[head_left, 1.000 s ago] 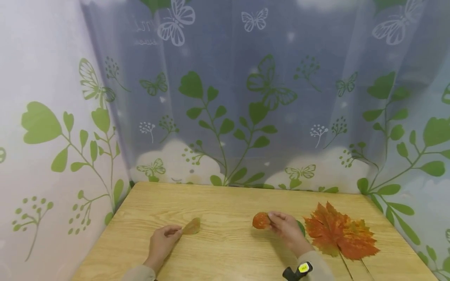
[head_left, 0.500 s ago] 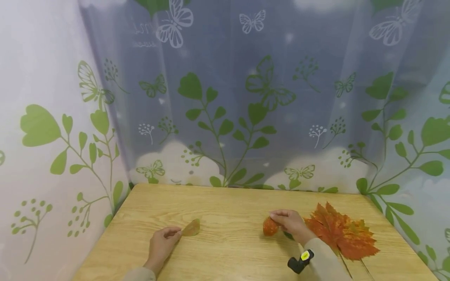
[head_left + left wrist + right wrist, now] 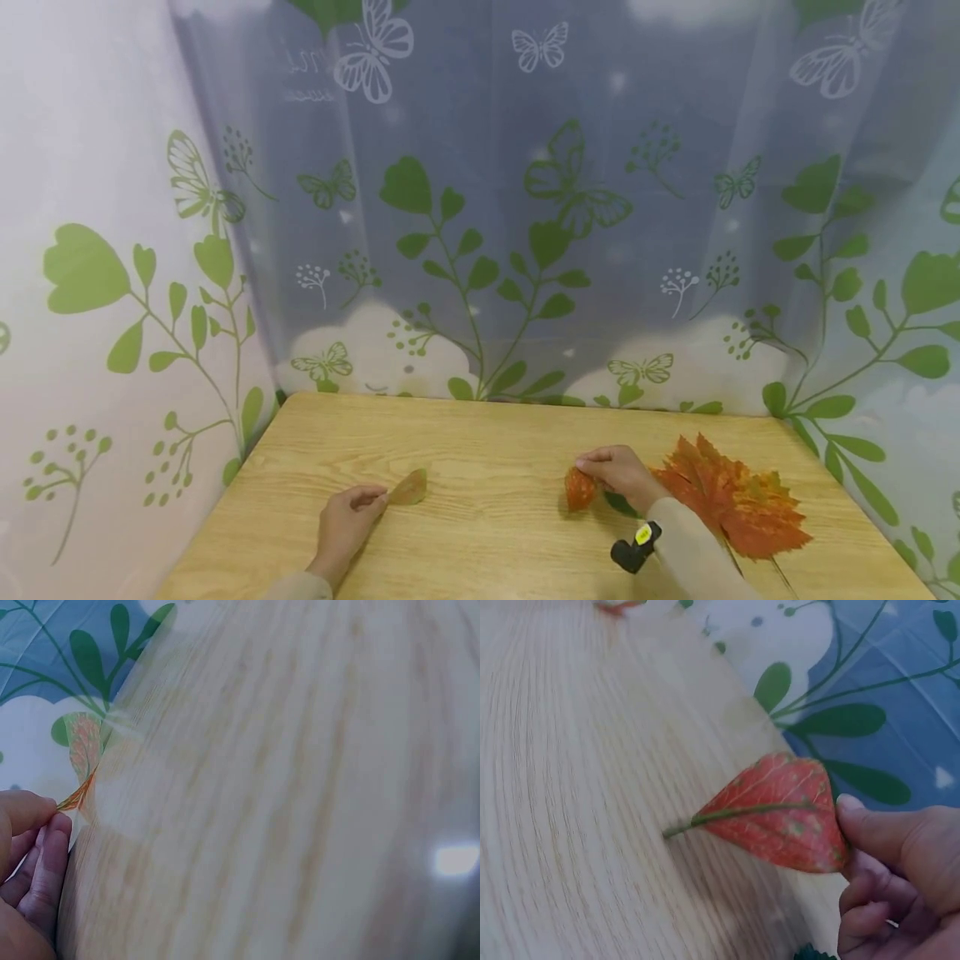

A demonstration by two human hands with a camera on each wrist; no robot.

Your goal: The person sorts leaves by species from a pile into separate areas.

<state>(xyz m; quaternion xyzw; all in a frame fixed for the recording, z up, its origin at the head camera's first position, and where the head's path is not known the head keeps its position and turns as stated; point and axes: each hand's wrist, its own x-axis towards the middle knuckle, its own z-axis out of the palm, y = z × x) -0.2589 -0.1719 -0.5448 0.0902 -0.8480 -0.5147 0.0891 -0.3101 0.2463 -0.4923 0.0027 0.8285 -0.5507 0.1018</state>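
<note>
On the table's left side my left hand (image 3: 348, 525) pinches a small orange-and-green leaf (image 3: 408, 488) by its narrow end. The left wrist view shows this leaf (image 3: 85, 742) tilting up from the thumb and fingertip. My right hand (image 3: 622, 475) holds a red-orange leaf (image 3: 580, 490) over the table, right of centre. In the right wrist view, thumb and fingers grip this red leaf (image 3: 772, 814) at its broad tip, and its short green stem points away from the hand. Partly hidden beneath the right hand is a dark green leaf (image 3: 621, 505).
Two large orange-red maple leaves (image 3: 765, 517) overlap at the right of the wooden table (image 3: 480, 542), their stems toward the front edge. Behind the table hangs a curtain (image 3: 480, 333) printed with leaves and butterflies. A black wrist camera (image 3: 636, 546) sits on the right sleeve.
My right hand has shifted right, and its red-orange leaf has turned from pointing left to hanging downward. More of the green leaf's lower part shows. The left hand and its leaf stay still.
</note>
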